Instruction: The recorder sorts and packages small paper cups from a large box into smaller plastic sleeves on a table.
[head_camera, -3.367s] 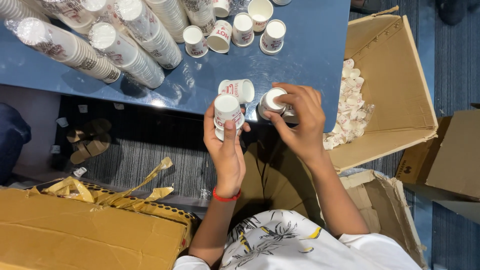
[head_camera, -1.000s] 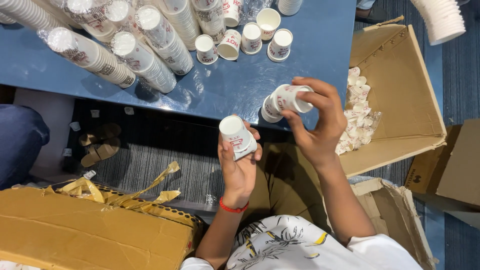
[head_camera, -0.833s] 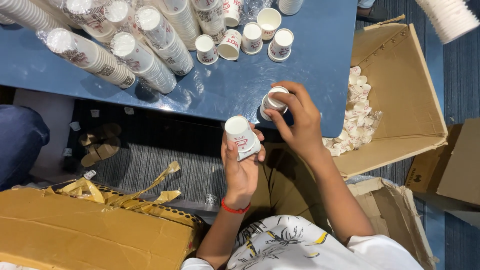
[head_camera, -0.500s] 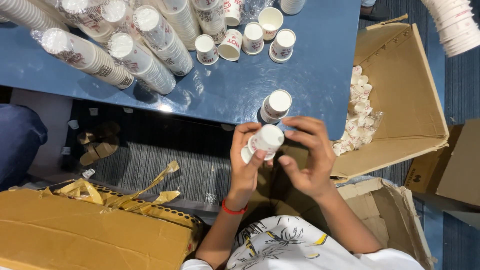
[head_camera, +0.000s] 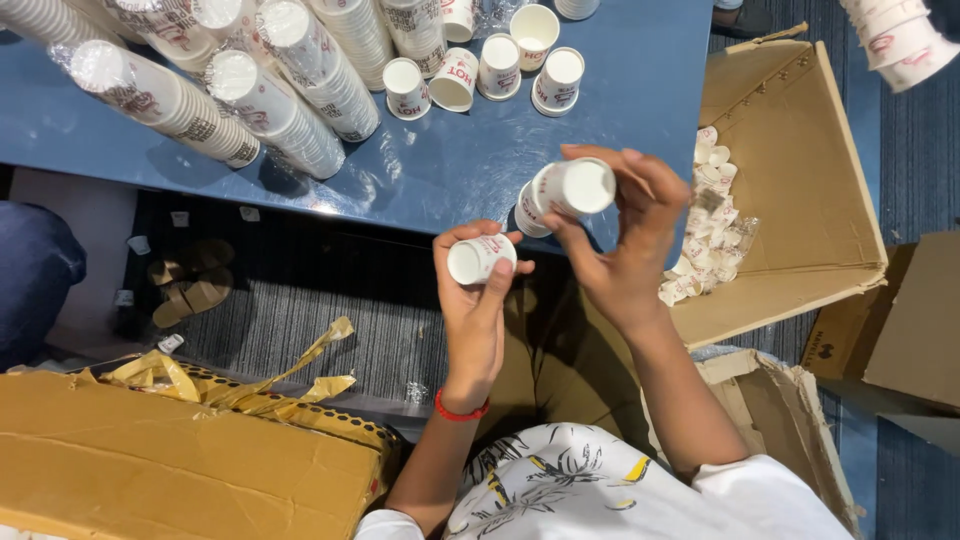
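My left hand (head_camera: 478, 300) grips a small white paper cup (head_camera: 478, 258) with red print, its bottom turned toward me. My right hand (head_camera: 625, 235) holds a second white paper cup (head_camera: 575, 187) a little higher, over the near edge of the blue table (head_camera: 430, 165). Just behind that cup another paper cup (head_camera: 527, 212) stands on the table edge, partly hidden by my fingers. The two hands are apart, a short gap between the cups.
Long plastic-wrapped stacks of cups (head_camera: 270, 95) lie on the table's left. Several loose cups (head_camera: 500, 65) stand at the back. An open cardboard box (head_camera: 800, 150) with small cups (head_camera: 705, 220) sits right. A closed carton (head_camera: 170, 455) lies lower left. Another stack (head_camera: 895, 40) hangs top right.
My hands were together on one cup below the table edge. Now they have parted: the right hand has lifted a cup up and right, the left keeps its own cup.
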